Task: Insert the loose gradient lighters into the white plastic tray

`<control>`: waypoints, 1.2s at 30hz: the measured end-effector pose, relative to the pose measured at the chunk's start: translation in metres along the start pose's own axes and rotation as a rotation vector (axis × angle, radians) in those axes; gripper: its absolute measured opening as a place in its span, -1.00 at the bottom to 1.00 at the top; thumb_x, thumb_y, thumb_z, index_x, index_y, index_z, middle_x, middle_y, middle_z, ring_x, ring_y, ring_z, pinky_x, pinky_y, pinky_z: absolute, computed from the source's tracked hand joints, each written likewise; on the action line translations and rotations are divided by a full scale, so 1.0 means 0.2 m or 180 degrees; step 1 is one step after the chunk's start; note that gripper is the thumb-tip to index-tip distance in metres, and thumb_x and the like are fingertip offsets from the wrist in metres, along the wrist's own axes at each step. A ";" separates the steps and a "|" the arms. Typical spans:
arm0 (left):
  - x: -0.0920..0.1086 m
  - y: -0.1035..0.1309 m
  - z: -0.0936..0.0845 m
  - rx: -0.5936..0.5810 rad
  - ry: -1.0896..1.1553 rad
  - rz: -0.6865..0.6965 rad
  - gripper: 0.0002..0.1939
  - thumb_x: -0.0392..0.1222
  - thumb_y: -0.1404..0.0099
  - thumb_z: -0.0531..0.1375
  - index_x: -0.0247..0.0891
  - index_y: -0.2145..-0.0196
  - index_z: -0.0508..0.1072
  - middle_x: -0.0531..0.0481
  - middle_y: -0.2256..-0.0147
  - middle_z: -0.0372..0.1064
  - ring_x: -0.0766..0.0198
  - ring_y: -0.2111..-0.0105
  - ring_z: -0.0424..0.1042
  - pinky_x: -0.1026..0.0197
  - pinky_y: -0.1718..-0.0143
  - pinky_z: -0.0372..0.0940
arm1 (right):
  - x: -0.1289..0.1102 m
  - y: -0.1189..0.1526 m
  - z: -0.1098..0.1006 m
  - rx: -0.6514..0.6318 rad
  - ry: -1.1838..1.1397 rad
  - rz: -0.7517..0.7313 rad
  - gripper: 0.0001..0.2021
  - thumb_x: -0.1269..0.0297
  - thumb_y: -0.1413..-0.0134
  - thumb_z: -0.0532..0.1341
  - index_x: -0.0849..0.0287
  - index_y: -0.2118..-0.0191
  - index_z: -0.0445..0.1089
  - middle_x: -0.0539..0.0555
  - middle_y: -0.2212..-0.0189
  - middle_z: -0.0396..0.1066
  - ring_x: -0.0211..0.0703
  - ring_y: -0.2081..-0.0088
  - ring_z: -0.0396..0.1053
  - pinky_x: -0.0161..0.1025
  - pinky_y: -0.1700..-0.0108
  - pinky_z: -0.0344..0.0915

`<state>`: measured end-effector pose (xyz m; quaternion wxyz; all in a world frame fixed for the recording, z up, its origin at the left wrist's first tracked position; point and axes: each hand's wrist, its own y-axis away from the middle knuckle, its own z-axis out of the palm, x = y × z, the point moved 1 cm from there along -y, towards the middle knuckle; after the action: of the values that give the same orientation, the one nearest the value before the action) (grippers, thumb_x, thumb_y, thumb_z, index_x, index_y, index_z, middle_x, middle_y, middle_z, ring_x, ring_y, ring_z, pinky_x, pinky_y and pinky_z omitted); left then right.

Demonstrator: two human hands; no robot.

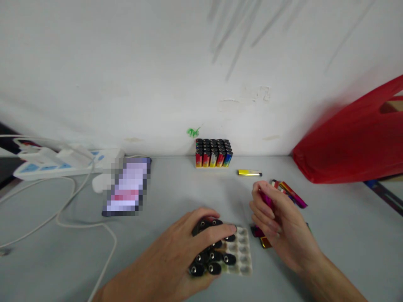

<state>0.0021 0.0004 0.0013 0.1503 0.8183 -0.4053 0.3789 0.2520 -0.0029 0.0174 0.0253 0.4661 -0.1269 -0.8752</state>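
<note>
My left hand [189, 243] curls around a cluster of black-topped lighters [214, 255] standing in a pale moulded tray [244, 251]. One stretched finger reaches across their tops toward the tray's back edge. Hollows show along the tray's right side. To the right, my right hand [280, 222] is raised with its fingers closed around a shiny magenta lighter [267, 199], mostly hidden by the fingers. Partly beneath that hand lie more loose lighters, one with a gold and brown body [265, 242]. Behind it a red and purple lighter [294, 195] rests among others.
A block of upright coloured lighters [214, 158] stands against the wall, with a yellow lighter [249, 173] lying nearby. A phone [127, 186], white power strip [72, 161] and loose cables [110, 235] occupy the left. At right is a red bag [349, 138].
</note>
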 end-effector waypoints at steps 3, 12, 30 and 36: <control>0.00 0.00 0.00 -0.0007 -0.0039 0.0011 0.06 -0.51 -0.25 0.44 0.38 -0.46 0.19 0.03 -0.39 0.21 -0.03 -0.33 0.37 -0.06 -0.40 0.35 | 0.00 0.00 0.00 -0.0008 -0.0096 0.0068 -0.74 0.07 -0.37 0.43 0.14 0.24 0.52 -0.21 0.59 0.07 -0.40 0.61 -0.28 -0.45 0.67 -0.07; 0.01 0.00 -0.02 0.0006 -0.0184 0.0212 -0.04 -0.46 -0.34 0.44 0.38 -0.45 0.27 0.05 -0.37 0.25 0.00 -0.29 0.40 0.00 -0.38 0.36 | 0.00 0.01 -0.01 -0.0141 -0.0259 0.0240 -0.72 -0.01 -0.33 0.44 0.11 0.19 0.53 -0.21 0.60 0.09 -0.42 0.64 -0.31 -0.47 0.69 -0.10; 0.01 0.00 -0.02 -0.0051 -0.0085 0.0145 -0.04 -0.46 -0.35 0.45 0.38 -0.45 0.24 0.04 -0.27 0.32 0.03 -0.19 0.44 0.04 -0.28 0.41 | -0.01 0.03 0.01 -0.0458 -0.0667 0.0610 -0.70 -0.01 -0.38 0.40 0.12 0.24 0.48 -0.18 0.57 0.12 -0.41 0.63 -0.27 -0.41 0.65 -0.15; 0.00 0.00 -0.02 -0.0109 -0.0108 0.0177 0.03 -0.51 -0.33 0.44 0.38 -0.48 0.20 0.03 -0.28 0.29 0.05 -0.22 0.43 0.01 -0.31 0.40 | -0.03 0.08 0.03 -0.0575 -0.0609 0.0661 -0.67 -0.01 -0.49 0.28 0.13 0.24 0.48 -0.15 0.54 0.07 -0.37 0.60 -0.22 -0.36 0.59 -0.10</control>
<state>-0.0004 0.0028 0.0043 0.1468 0.8102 -0.4369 0.3621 0.2496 -0.0155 0.0295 0.1452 0.3609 -0.0970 -0.9161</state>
